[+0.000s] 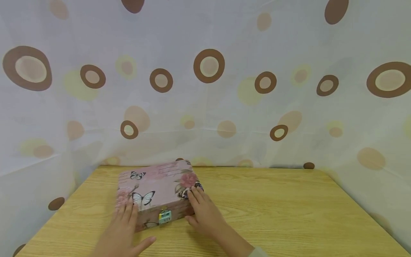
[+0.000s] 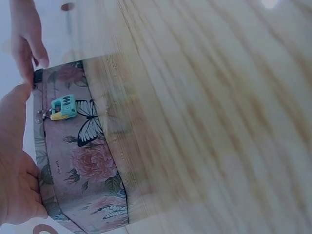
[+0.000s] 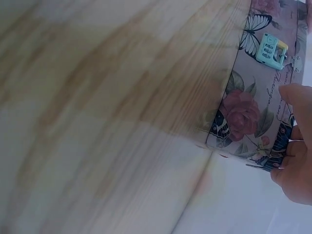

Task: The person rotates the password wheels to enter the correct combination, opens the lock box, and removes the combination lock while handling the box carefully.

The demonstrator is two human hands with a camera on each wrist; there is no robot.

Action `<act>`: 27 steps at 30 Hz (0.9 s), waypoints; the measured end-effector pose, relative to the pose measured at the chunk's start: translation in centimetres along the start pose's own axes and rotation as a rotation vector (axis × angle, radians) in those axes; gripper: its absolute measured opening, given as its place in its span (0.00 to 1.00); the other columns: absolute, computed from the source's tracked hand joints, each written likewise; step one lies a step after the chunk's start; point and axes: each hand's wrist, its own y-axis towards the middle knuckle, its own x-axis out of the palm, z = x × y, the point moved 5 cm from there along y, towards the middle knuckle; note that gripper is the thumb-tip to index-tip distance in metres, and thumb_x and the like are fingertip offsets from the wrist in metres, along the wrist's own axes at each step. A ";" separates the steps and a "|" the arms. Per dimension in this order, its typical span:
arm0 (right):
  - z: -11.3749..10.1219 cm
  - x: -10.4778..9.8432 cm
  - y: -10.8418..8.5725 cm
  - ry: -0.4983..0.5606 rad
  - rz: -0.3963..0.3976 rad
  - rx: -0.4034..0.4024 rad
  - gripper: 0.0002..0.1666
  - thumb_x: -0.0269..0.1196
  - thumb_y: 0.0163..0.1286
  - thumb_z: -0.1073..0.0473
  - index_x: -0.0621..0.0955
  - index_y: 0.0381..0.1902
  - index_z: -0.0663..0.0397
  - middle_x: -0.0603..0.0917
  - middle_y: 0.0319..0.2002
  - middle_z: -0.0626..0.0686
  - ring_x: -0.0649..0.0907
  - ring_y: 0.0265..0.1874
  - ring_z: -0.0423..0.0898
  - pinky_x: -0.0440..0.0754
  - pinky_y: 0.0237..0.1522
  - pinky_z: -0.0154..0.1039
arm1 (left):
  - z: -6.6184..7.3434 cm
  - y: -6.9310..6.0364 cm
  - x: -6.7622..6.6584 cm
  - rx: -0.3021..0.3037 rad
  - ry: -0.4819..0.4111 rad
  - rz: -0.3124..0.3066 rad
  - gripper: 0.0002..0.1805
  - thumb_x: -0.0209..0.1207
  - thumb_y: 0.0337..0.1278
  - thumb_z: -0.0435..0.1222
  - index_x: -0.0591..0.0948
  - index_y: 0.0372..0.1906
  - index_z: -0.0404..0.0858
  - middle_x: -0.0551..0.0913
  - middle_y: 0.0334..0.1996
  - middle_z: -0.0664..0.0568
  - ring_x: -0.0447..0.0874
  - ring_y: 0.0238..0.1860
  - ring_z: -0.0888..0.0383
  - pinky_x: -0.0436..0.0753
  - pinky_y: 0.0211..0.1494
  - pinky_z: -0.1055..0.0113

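Note:
A pink box [image 1: 160,185] with butterflies and roses sits closed at the left of the table, turned slightly. A small teal and yellow combination padlock [image 1: 165,217] hangs from its front clasp; the left wrist view shows the padlock [image 2: 64,107] too. My left hand [image 1: 120,228] rests its straight fingers on the box's front left corner, thumb held apart. On the front right corner lie the fingers of my right hand [image 1: 205,212], with its thumb near the front face. In the right wrist view, my right hand [image 3: 297,146] touches the lid's edge at that corner.
The box stands on a light wooden table [image 1: 273,210]. Behind it and at both sides hangs a pale curtain [image 1: 179,35] with brown rings and coloured spots.

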 end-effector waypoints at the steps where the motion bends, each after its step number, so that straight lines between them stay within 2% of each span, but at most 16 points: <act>1: 0.1 0.0 -0.1 0.003 0.001 0.002 0.38 0.60 0.64 0.48 0.65 0.65 0.65 0.65 0.66 0.62 0.65 0.67 0.56 0.66 0.67 0.48 | 0.1 0.1 0.0 0.000 -0.004 -0.002 0.55 0.57 0.43 0.66 0.64 0.61 0.20 0.59 0.64 0.24 0.56 0.66 0.29 0.62 0.66 0.39; 10: 0.8 -0.3 -0.8 0.007 0.024 0.013 0.37 0.61 0.64 0.49 0.66 0.64 0.66 0.66 0.65 0.64 0.65 0.66 0.58 0.68 0.66 0.51 | 1.1 0.6 0.3 0.009 -0.013 -0.001 0.55 0.57 0.45 0.65 0.64 0.62 0.21 0.60 0.64 0.25 0.57 0.65 0.30 0.61 0.66 0.38; 17: 1.3 -0.7 -1.3 0.022 0.005 0.037 0.37 0.60 0.64 0.50 0.65 0.65 0.66 0.64 0.66 0.65 0.64 0.67 0.59 0.66 0.67 0.52 | 1.7 0.9 0.4 0.019 -0.023 -0.012 0.54 0.55 0.46 0.66 0.63 0.63 0.21 0.58 0.65 0.26 0.56 0.67 0.31 0.60 0.67 0.39; 22: 1.6 -0.7 -1.6 0.030 -0.009 0.052 0.38 0.60 0.65 0.50 0.64 0.65 0.67 0.64 0.66 0.65 0.63 0.67 0.59 0.65 0.67 0.52 | 2.0 1.2 0.5 0.017 -0.055 -0.049 0.53 0.54 0.49 0.64 0.62 0.63 0.21 0.56 0.66 0.25 0.54 0.67 0.31 0.58 0.67 0.37; 27: 1.8 -0.8 -1.8 0.052 0.011 0.059 0.37 0.61 0.64 0.52 0.64 0.64 0.68 0.64 0.66 0.66 0.63 0.67 0.60 0.65 0.67 0.52 | 2.2 1.4 0.7 0.019 -0.080 -0.084 0.53 0.54 0.50 0.64 0.60 0.64 0.21 0.55 0.66 0.25 0.51 0.68 0.30 0.56 0.68 0.36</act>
